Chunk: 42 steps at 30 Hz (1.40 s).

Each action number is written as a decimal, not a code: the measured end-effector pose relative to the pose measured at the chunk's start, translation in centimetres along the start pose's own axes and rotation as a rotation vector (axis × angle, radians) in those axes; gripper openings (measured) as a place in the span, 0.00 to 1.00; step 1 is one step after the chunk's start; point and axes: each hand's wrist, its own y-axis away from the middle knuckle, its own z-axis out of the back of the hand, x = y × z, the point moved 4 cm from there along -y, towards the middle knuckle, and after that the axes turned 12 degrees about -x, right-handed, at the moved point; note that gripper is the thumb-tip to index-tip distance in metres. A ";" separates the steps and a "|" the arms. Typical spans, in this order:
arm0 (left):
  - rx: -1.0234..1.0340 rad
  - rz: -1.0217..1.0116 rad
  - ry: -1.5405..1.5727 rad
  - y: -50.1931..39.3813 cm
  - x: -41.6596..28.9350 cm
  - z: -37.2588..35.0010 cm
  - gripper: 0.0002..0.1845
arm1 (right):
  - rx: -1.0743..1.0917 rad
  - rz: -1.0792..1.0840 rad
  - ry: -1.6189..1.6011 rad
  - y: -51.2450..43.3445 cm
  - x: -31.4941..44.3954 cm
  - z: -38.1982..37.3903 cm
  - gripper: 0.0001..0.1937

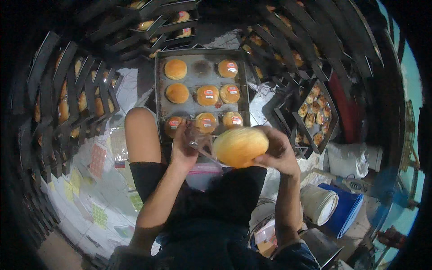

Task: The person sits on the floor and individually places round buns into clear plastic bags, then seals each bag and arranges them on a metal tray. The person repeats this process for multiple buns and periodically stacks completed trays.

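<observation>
In my right hand (281,152) is a round golden bun (240,146), a little blurred, held over my lap. My left hand (185,148) grips a clear plastic bag (200,138), its opening towards the bun; whether the two touch I cannot tell. Before me lies a metal baking tray (202,53) with rows of buns. Two at its left, a far bun (176,69) and a nearer bun (177,93), are bare. Several others, such as the wrapped bun (207,95) in the middle, sit in clear bags bearing red and white labels.
Stacked trays of baked goods (67,98) rise at the left, with more stacks beyond and at the right. A tray of small pastries (315,113) stands right. Sheets of stickers (98,160) lie on the left floor. A white bucket (319,204) and a fan (354,185) are at the right.
</observation>
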 end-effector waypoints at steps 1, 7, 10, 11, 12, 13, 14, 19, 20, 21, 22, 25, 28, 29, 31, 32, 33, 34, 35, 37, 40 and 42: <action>0.043 -0.058 -0.059 0.2 0.2 0.0 0.17 | -0.021 0.087 0.245 1.1 0.8 -0.4 0.25; 0.289 -0.218 -0.511 4.3 2.1 -0.6 0.27 | -0.389 0.133 0.761 7.6 -1.7 -5.5 0.23; 0.163 -0.482 -0.439 6.9 1.7 -1.6 0.31 | -0.513 0.275 0.656 10.1 -3.6 -7.8 0.23; 0.110 -0.346 -0.383 7.9 2.5 -1.7 0.32 | -0.574 0.323 0.637 10.8 -4.0 -8.3 0.22; 0.133 -0.238 -0.333 9.5 3.4 -1.7 0.32 | -0.588 0.406 0.716 11.2 -4.0 -8.9 0.21; 0.183 -0.136 -0.259 11.2 4.2 -1.7 0.33 | -0.580 0.445 0.751 11.6 -4.1 -9.3 0.21; 0.070 -0.129 -0.272 11.9 4.6 -2.0 0.32 | -0.600 0.486 0.766 12.0 -3.9 -9.5 0.20; 0.284 -0.116 -0.368 15.6 7.4 -2.5 0.29 | -0.577 0.543 0.819 12.5 -3.2 -10.2 0.22; 0.302 -0.109 -0.349 15.3 7.2 -2.4 0.30 | -0.513 0.514 0.784 12.7 -3.3 -10.4 0.22; 0.231 -0.114 -0.339 14.5 6.6 -2.0 0.31 | -0.465 0.475 0.739 12.7 -3.4 -10.7 0.23; 0.227 -0.079 -0.250 13.8 5.9 -1.6 0.35 | -0.480 0.537 0.780 13.2 -3.1 -11.0 0.21; 0.542 -0.093 -0.118 12.7 4.0 -1.5 0.39 | -0.195 0.492 0.733 14.4 -3.0 -12.7 0.18; 0.583 -0.141 -0.180 12.7 2.7 -1.1 0.45 | -0.291 0.287 0.456 15.3 -3.2 -11.8 0.16; 0.610 -0.125 -0.169 13.1 2.6 -1.2 0.47 | -0.307 0.078 0.429 15.6 -4.1 -11.5 0.16; 0.617 -0.179 -0.204 13.9 2.4 -1.6 0.49 | -0.322 0.386 0.577 16.0 -3.5 -11.6 0.15; 0.604 -0.194 -0.204 14.2 2.4 -1.8 0.48 | -0.290 0.426 0.608 16.0 -3.9 -11.7 0.15; 0.607 -0.206 -0.197 14.5 2.4 -2.1 0.48 | -0.248 0.457 0.642 15.9 -4.2 -12.2 0.16; 0.595 -0.220 -0.208 14.7 2.4 -2.1 0.48 | -0.264 0.466 0.667 15.8 -4.5 -12.5 0.14; 0.596 -0.230 -0.213 14.8 2.5 -2.2 0.49 | -0.288 0.495 0.652 15.7 -4.6 -12.9 0.13; 0.608 -0.222 -0.211 14.7 2.6 -2.2 0.47 | -0.369 0.587 0.583 15.6 -3.8 -13.3 0.12; 0.564 -0.084 -0.029 13.9 2.5 -1.7 0.43 | -0.044 0.406 0.526 15.6 -2.7 -12.5 0.11; 0.461 0.160 0.351 13.2 2.5 -1.2 0.39 | 0.956 0.353 0.095 17.9 -1.4 -10.8 0.06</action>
